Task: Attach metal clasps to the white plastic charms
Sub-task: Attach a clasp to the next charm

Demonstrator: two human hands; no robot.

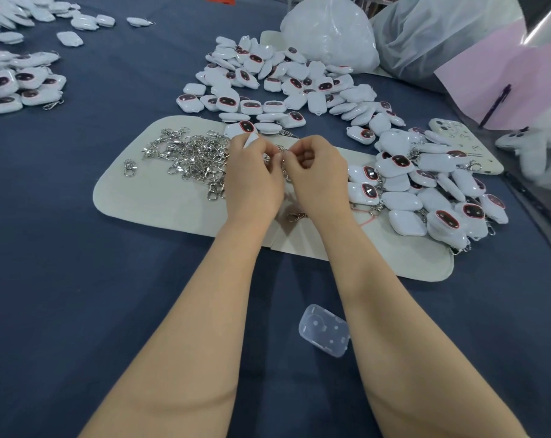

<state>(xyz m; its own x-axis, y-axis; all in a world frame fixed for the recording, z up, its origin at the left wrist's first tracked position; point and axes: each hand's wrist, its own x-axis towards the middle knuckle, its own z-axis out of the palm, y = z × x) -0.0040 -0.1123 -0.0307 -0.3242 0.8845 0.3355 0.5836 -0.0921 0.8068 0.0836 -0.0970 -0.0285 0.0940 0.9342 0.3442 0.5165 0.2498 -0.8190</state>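
Note:
My left hand (pixel 252 175) is closed around a white plastic charm (pixel 251 139), of which only the top edge shows above the fingers. My right hand (pixel 315 172) pinches a metal clasp (pixel 286 172) that hangs down between the two hands. The fingertips of both hands meet over a cream mat (pixel 160 197). A heap of loose silver clasps (pixel 192 156) lies on the mat just left of my left hand. One more clasp (pixel 296 216) rests on the mat under my wrists.
Loose charms without clasps (pixel 283 86) are piled behind the mat. Charms with clasps (pixel 432 197) are stacked at the right. More charms (pixel 18 83) lie at the far left. A clear plastic case (pixel 324 330) sits near me. Plastic bags (pixel 331 33) and a phone (pixel 463 143) lie beyond.

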